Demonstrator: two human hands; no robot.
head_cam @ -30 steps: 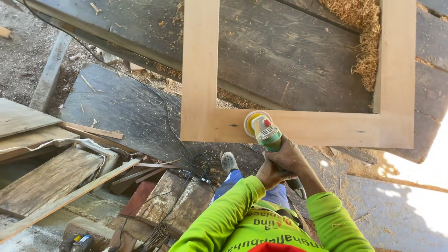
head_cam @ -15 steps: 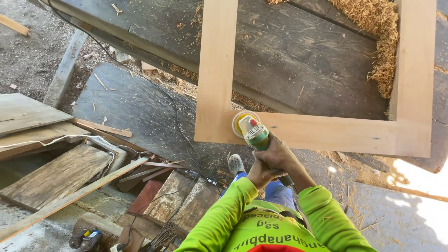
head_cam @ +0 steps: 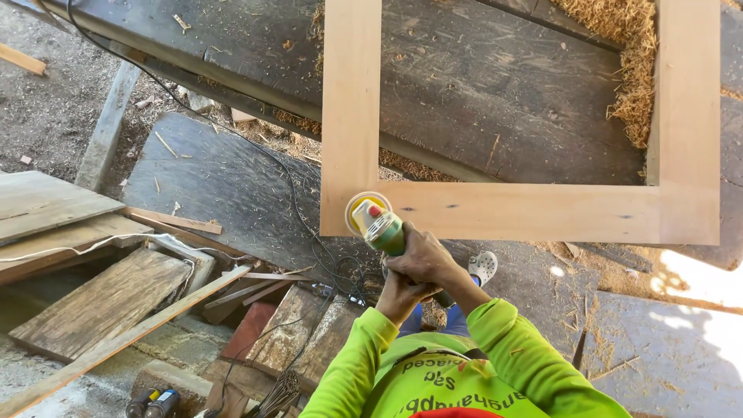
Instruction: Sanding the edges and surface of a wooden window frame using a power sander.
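Head: both hands (head_cam: pixel 414 271) grip green sander (head_cam: pixel 377 224) on smooth wood frame (head_cam: pixel 526 210).

One pale rectangular wooden frame (head_cam: pixel 511 210), three of its rails in view. One green angle grinder with a yellow disc guard (head_cam: pixel 377 223). Two hands on it: right hand (head_cam: pixel 420 257), left hand (head_cam: pixel 400 293). Two neon-green sleeves (head_cam: pixel 517 348). One white perforated clog (head_cam: pixel 483 267). One thin black power cord (head_cam: pixel 294 203). Two dark weathered planks (head_cam: pixel 495 93) under the frame. Two heaps of golden wood shavings (head_cam: pixel 631 73). Two small dark cylinders (head_cam: pixel 151 402) at bottom edge. One reddish board (head_cam: pixel 249 329).
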